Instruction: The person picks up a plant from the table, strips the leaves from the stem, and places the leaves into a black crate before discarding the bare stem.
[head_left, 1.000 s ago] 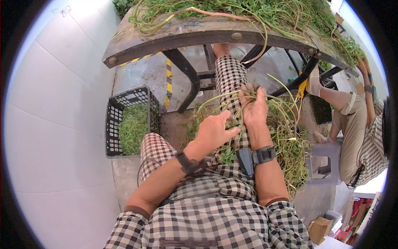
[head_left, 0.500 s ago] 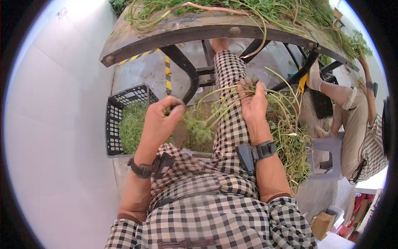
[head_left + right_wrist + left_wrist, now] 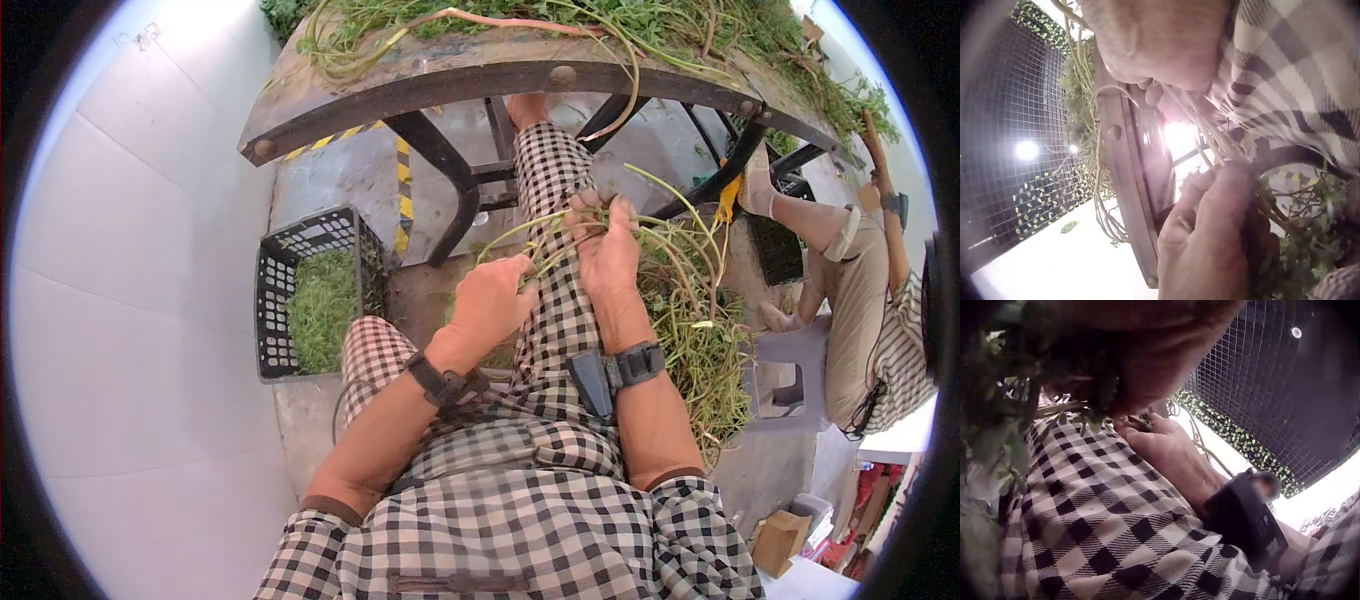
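My right hand [image 3: 610,250] holds a small bunch of long green stems [image 3: 690,272] over the right trouser leg, fingers curled round them. Close to its left, my left hand [image 3: 490,303] pinches the leafy end of those stems. In the right wrist view the stems [image 3: 1200,122] stretch between my right hand [image 3: 1160,44] and the thumb and fingers of my left hand [image 3: 1210,231]. Leaves [image 3: 1007,434] hang beside the left hand in the left wrist view; its fingertips are in shadow there.
A black plastic crate [image 3: 262,310] with cut greens [image 3: 322,310] stands at the left. A heap of stems [image 3: 700,385] lies right of my leg. Ahead, a wooden table [image 3: 440,85] bears more greens [image 3: 660,25]. Another person [image 3: 880,330] sits at the right near a grey stool [image 3: 790,350].
My left hand swung left towards the crate, then came back right to the stems and took hold of their leafy end. The right hand stayed nearly in place, holding the bunch throughout.
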The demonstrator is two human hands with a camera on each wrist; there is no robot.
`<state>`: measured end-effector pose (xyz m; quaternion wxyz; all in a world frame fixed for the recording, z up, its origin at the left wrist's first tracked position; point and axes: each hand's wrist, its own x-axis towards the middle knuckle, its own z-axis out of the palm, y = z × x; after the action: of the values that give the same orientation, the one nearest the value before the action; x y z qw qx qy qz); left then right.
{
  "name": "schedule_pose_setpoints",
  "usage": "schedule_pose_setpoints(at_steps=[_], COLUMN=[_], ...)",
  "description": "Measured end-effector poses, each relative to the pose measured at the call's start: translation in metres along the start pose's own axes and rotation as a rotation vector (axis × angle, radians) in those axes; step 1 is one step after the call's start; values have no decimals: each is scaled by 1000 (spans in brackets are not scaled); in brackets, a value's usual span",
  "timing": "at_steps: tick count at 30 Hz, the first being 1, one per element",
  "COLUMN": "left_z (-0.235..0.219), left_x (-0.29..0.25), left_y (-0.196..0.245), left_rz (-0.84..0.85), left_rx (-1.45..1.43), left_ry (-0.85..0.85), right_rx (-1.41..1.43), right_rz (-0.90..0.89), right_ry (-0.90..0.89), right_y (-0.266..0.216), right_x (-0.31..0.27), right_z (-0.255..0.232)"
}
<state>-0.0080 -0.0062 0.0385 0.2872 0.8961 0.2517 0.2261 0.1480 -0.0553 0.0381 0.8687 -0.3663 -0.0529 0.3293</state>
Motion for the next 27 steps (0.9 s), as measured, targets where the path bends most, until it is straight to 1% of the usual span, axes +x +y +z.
schedule_pose_setpoints(at_steps=[3,6,9,12,15,16,17,19,21,22,25,26,27], left_z=[-5,3,2,-11,-28,-29,-31,-40,-52,-56,-62,-64,-68], left_x=[-1,2,2,-3,-6,-10,-15,-22,-29,-32,-40,-42,-41], left_y=[3,-8,-10,1,10,9,7,1,-9,-8,-20,-21,-18], left_rz=[-21,-23,-179,-486,-549,-330,-111,-39,-341,-594,-634,-608,-589], left_rx=[13,-151,-378,-636,-812,-801,-784,-905,-1183,-1417,-1561,-1530,-1439], left_ry=[-27,96,82,-99,-235,-193,-149,-179,-341,-257,-71,-36,-1], right_rx=[-17,-18,-23,-37,-91,-116,-85,-25,114,182,186,166,148], right_rz=[9,4,-6,1,6,7,3,-7,5,14,17,16,15], right_ry=[0,35,40,33,33,33,75,156,186,204,202,196,188], right_y=[0,0,1,3,4,5,4,-2,-12,-14,-12,-12,-11], right_x=[-1,-4,-4,-4,-5,-5,-3,4,15,17,14,12,12], right_z=[2,4,5,7,8,7,6,3,-9,-15,-16,-16,-15])
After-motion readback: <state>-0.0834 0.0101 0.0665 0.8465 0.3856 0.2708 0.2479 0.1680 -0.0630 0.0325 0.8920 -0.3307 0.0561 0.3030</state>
